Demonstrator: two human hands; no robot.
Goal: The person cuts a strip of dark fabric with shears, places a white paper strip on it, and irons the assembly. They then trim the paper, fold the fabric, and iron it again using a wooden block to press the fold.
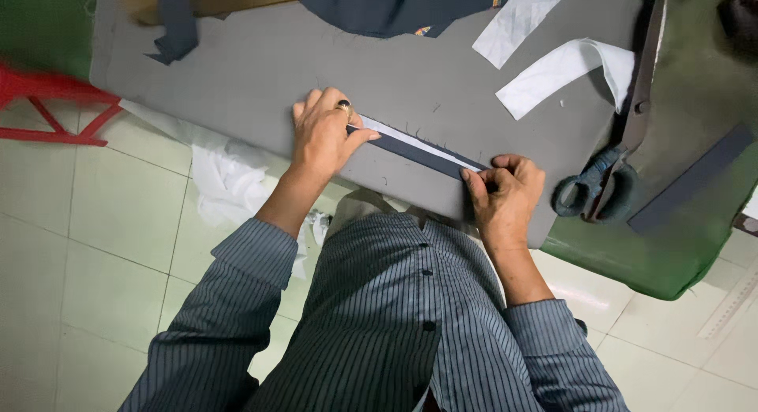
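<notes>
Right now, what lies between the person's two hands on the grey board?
In the head view, a narrow dark fabric strip with a white strip along it spans from left hand to right hand.

Dark fabric strip [414, 154] (white strip beneath), flat, diagonal, near board edge.

The grey mat [260, 72] lies bare between the two hands and the dark cloth [395, 9] at the far edge, so a hand can pass there. To the right, two white strips [564, 68] and big scissors [608, 179] crowd the way.
</notes>
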